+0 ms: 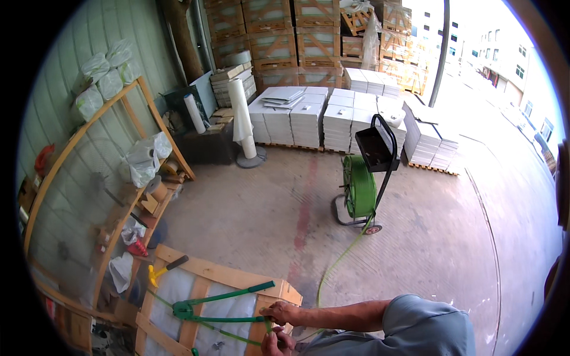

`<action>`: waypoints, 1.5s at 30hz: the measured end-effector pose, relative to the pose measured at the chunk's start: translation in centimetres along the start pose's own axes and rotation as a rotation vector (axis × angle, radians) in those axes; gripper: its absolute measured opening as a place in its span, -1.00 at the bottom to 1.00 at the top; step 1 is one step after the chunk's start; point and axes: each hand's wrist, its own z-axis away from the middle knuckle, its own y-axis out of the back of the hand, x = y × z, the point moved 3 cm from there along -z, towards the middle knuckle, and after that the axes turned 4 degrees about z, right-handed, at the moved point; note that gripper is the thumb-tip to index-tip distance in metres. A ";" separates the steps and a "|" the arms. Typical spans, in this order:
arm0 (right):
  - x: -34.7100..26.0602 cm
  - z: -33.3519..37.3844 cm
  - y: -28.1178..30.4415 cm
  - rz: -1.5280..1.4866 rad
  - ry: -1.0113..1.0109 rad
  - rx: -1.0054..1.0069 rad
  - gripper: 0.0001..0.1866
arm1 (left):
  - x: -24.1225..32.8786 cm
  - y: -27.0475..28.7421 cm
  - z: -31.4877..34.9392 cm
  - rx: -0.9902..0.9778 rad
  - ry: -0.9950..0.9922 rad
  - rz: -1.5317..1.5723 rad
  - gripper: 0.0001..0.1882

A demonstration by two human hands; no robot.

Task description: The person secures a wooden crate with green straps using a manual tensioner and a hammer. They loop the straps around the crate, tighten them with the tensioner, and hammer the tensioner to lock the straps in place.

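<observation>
Both my hands are at the right edge of a wooden crate (203,289) with pale wrapped panels between its slats. My right hand (284,312) has its fingers closed on a green strap (268,324) beside the end of a tool handle. Just below, my left hand (277,342) pinches the same strap, its fingers partly cut off by the lower edge. A long-handled green strap crimper (184,310) lies on the crate, its two handles spread and its jaws to the left. Farther left, a yellow hammer (155,275) with a black grip rests on the crate's corner.
A green strap reel (360,187) on a wheeled cart with a black tray (375,149) stands ahead, its strap trailing to the crate. Stacked white boxes (338,127) and wooden crates (273,41) stand behind. At left is a wooden-framed rack (157,113) with bags and rolls.
</observation>
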 end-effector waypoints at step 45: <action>4.9 0.1 0.0 0.442 -0.333 -0.525 -0.62 | 1.7 10.5 -1.1 0.393 -0.418 0.313 -0.76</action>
